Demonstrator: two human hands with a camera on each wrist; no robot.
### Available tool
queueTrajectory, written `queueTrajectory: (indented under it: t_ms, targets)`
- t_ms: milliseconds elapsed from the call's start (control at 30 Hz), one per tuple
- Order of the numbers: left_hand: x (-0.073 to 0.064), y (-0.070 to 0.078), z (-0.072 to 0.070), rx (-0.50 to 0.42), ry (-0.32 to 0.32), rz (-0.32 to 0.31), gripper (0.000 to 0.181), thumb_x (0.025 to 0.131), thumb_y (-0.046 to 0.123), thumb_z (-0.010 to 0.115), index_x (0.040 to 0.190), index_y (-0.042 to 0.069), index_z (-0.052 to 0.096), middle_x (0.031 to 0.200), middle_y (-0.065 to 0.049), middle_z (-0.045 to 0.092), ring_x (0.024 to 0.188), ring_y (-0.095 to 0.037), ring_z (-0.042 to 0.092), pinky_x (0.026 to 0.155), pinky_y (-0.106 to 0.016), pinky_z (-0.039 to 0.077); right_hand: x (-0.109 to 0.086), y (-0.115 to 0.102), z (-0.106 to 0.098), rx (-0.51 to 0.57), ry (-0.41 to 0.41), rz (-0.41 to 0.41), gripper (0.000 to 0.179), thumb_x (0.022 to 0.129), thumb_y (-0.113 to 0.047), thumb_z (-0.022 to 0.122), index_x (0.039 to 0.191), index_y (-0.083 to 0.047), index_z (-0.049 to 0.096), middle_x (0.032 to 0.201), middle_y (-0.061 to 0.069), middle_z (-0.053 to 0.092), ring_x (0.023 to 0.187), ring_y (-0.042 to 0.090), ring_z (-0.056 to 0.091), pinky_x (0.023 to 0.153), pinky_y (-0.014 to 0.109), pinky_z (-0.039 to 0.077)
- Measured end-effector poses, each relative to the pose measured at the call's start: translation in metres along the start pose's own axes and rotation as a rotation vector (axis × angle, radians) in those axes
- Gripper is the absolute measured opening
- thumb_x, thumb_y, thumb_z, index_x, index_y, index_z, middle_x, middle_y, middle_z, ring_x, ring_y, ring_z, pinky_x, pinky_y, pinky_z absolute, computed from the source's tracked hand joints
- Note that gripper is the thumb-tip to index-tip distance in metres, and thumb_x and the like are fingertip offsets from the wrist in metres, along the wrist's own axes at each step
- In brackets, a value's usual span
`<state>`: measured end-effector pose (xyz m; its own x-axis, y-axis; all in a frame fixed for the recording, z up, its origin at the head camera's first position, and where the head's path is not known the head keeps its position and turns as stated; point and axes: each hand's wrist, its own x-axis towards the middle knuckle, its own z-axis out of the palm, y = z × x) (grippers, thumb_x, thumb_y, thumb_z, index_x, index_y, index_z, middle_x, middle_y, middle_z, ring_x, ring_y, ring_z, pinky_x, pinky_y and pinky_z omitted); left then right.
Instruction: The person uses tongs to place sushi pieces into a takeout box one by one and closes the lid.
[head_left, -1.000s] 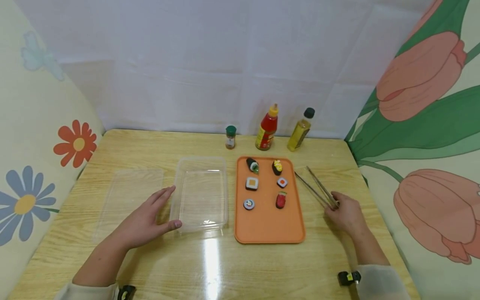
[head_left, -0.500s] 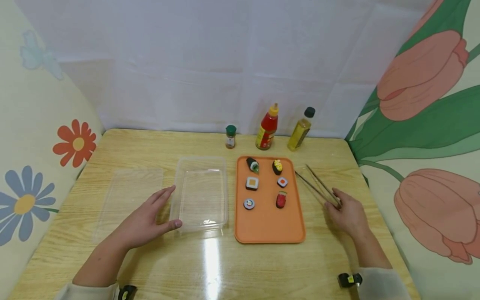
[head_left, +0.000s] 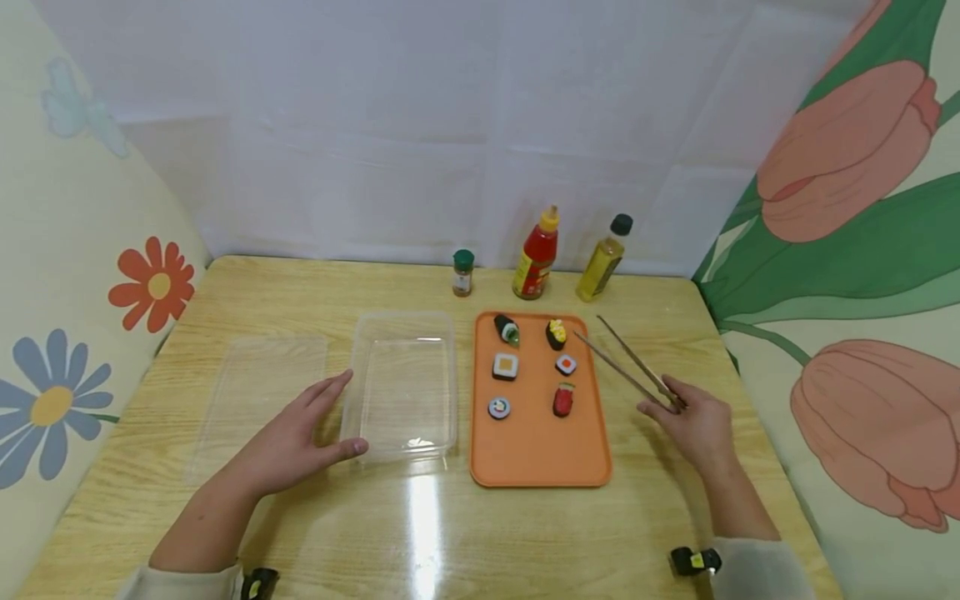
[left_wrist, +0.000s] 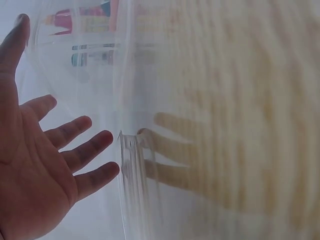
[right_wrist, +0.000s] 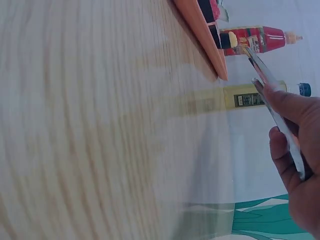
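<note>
My right hand (head_left: 697,421) holds long metal tweezers (right_wrist: 296,156) between thumb and fingers. Their two arms stand apart with nothing between the tips, one tip reaching over the right edge of the orange tray (head_left: 540,457), near a yellow-topped sushi piece (head_left: 556,335). Other toy-like sushi lies there in two columns: a red-centred roll (head_left: 566,364), a red-topped piece (head_left: 563,400), a cone (head_left: 507,330), a square roll (head_left: 506,367) and a round roll (head_left: 498,407). With fingers spread, my left hand (head_left: 292,442) is at the left wall of a clear plastic box (head_left: 405,392).
Flat on the table at left lies a clear lid (head_left: 258,379), partly under my left hand in view. Behind the tray stand a green-capped spice jar (head_left: 462,275), a red sauce bottle (head_left: 536,258) and an oil bottle (head_left: 602,262). A white cloth hangs along the back.
The tweezers have swung left, from beside the tray to over its right edge, and the right hand has turned slightly with them. The left hand stays in place.
</note>
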<state>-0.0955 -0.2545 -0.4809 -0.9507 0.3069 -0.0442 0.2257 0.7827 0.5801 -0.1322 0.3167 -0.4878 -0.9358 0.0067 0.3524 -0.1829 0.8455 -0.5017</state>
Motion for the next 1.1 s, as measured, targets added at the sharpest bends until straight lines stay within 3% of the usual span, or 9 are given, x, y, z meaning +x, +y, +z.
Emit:
queueTrajectory:
  t_ms: [133,267,400,833,1100]
  targets:
    - [0.0,0.0,-0.001,-0.005,0.001,-0.001,0.104,0.089,0.064,0.073,0.168,0.021,0.019,0.165,-0.021,0.029,0.144,-0.054,0.034,0.105,-0.076,0.035,0.001,-0.004,0.005,0.006,0.022,-0.081,0.047,0.079,-0.015,0.092,0.118,0.006,0.075,0.097,0.018,0.077,0.071,0.025,0.068,0.059,0.036,0.056]
    - [-0.001,0.001,-0.002,-0.013,0.0,-0.01,0.105,0.089,0.064,0.073,0.168,0.023,0.019,0.165,-0.02,0.029,0.144,-0.054,0.034,0.105,-0.076,0.035,0.004,-0.009,0.011,0.011,0.058,-0.185,0.046,0.077,-0.012,0.093,0.116,0.005,0.076,0.094,0.015,0.078,0.065,0.02,0.064,0.056,0.036,0.053]
    - [-0.001,0.002,-0.001,-0.021,0.0,-0.014,0.105,0.088,0.063,0.074,0.168,0.023,0.019,0.165,-0.02,0.03,0.144,-0.054,0.035,0.105,-0.076,0.035,0.006,-0.014,0.015,0.039,0.075,-0.231,0.043,0.077,-0.01,0.093,0.115,0.003,0.077,0.096,0.014,0.078,0.064,0.018,0.064,0.055,0.036,0.054]
    - [0.0,0.003,-0.004,-0.038,0.001,-0.023,0.105,0.087,0.061,0.078,0.168,0.023,0.021,0.164,-0.021,0.031,0.143,-0.055,0.034,0.103,-0.077,0.035,0.013,-0.033,0.027,0.073,0.004,-0.224,0.043,0.081,-0.015,0.091,0.118,0.003,0.077,0.103,0.016,0.078,0.077,0.028,0.072,0.063,0.044,0.059]
    - [0.0,0.004,-0.004,-0.056,-0.001,-0.029,0.106,0.086,0.06,0.078,0.168,0.022,0.022,0.163,-0.022,0.031,0.143,-0.056,0.034,0.103,-0.078,0.035,0.021,-0.046,0.039,0.052,-0.056,-0.229,0.046,0.083,-0.023,0.09,0.121,0.0,0.076,0.104,0.014,0.077,0.071,0.019,0.064,0.06,0.035,0.054]
